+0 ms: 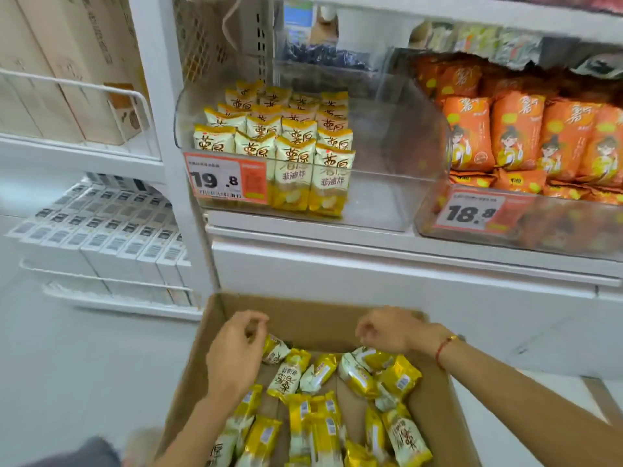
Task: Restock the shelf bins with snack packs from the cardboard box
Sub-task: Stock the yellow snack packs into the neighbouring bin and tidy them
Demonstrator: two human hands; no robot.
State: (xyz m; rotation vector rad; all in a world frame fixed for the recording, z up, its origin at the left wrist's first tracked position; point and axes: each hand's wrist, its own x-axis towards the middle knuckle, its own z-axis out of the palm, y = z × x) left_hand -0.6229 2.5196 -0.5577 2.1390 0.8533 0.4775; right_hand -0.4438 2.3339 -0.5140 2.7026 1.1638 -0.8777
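Observation:
A cardboard box stands open on the floor below the shelf, holding several loose yellow-and-white snack packs. My left hand hovers over the box's far left part with its fingers loosely curled. One tilted pack lies right beside those fingers, and no grip on it shows. Over the far right part, my right hand hangs with loosely curled fingers and holds nothing. On the shelf above, a clear bin has upright rows of the same packs in its left half, while its right half is bare.
To the right, a second clear bin is full of orange snack packs. Price tags read 19.8 and 18.8. Wire shelves with white boxes stand at the left. A white shelf base rises behind the box.

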